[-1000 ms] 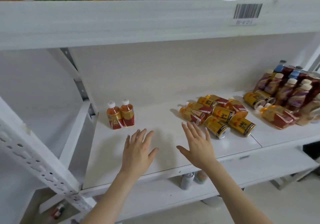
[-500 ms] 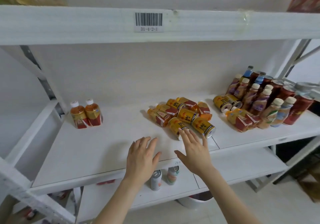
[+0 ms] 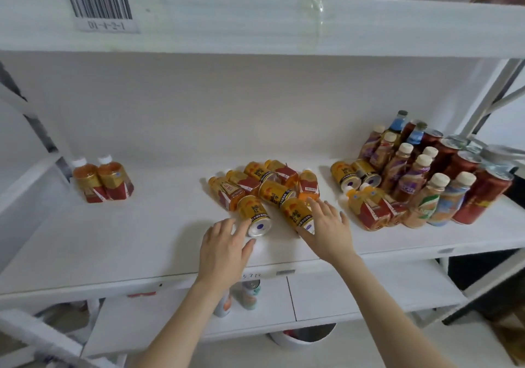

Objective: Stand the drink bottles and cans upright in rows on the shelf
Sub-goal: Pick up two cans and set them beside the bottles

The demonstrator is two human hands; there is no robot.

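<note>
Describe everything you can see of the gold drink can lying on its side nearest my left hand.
The gold metal drink can lies on its side on the white shelf board, near its front edge. Its body carries red characters and a dark band near the end. Its silvery round end, with a dark blue spot, faces the camera. A toppled orange tea bottle lies close behind it. The left hand reaches that end with straight fingers, seemingly touching.

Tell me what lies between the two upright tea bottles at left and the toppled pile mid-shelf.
Nothing: the head view shows only bare white shelf between the tea bottles and the pile.
</note>
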